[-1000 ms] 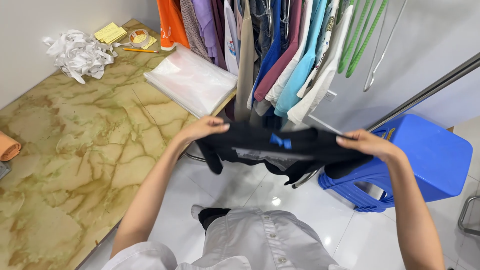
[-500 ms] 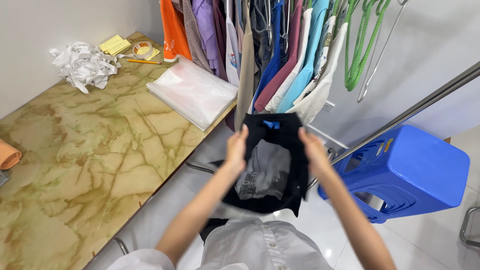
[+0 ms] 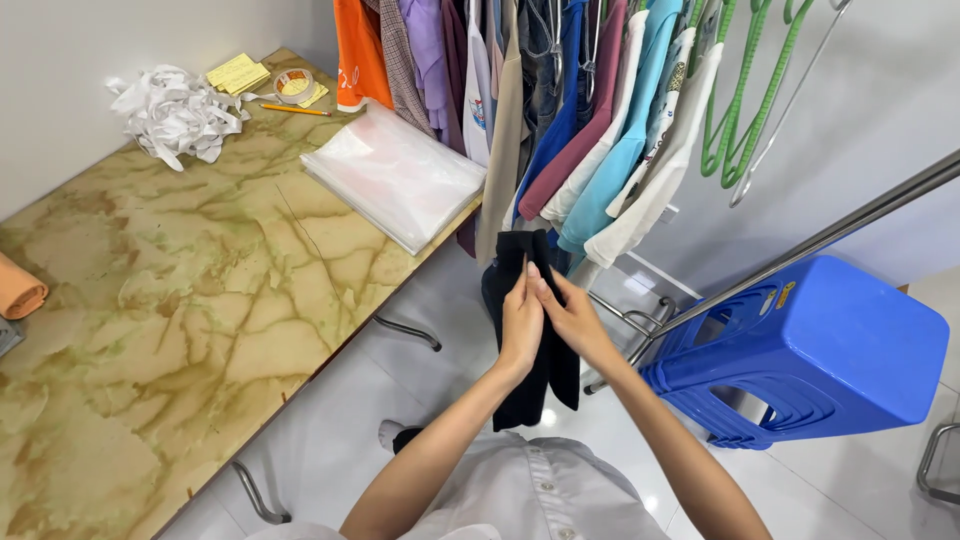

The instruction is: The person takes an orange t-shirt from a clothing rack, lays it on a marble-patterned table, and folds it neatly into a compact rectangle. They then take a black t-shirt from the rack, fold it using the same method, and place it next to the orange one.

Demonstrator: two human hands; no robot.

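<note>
The left hand and right hand press together, both clamped on a folded black garment that hangs lengthwise between them. The garment sits just right of the marble-patterned counter, below the rack's hanging shirts, left of the blue plastic stool.

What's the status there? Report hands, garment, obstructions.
Left hand and right hand pressed together, both gripping the folded black fabric garment. Garment hangs lengthwise in the air. Rack of hanging coloured clothes close behind; stacked blue plastic stools to the right.
</note>
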